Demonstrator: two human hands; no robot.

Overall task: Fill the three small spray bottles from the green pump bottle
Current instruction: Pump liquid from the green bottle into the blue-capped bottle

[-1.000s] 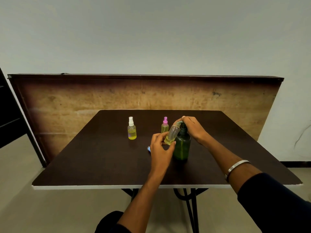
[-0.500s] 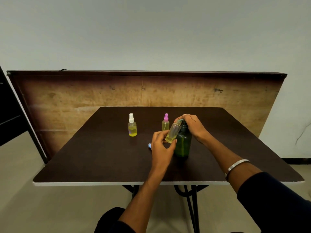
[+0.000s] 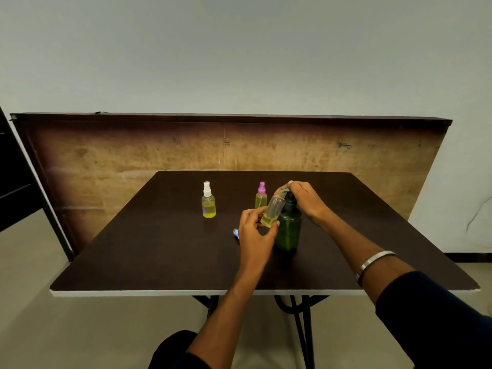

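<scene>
Green pump bottle (image 3: 288, 230) stands upright on dark worktop (image 3: 159, 249), w/ right hand (image 3: 306, 199) cupped over its pump head, fingers curled down. Left hand (image 3: 255, 233) holds uncapped spray bottle (image 3: 273, 211) tilted against pump bottle's left side, fingers clamped on its base. Pink-capped bottle (image 3: 261, 196) just behind-left; white-capped bottle (image 3: 208, 201) farther left; blue cap (image 3: 235, 232) near-left, partly hidden.

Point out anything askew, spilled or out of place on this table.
Only the blue spray cap lies loose on the dark table, behind the left hand, which tilts the uncapped clear small bottle toward the green pump bottle. No spill visible.
</scene>
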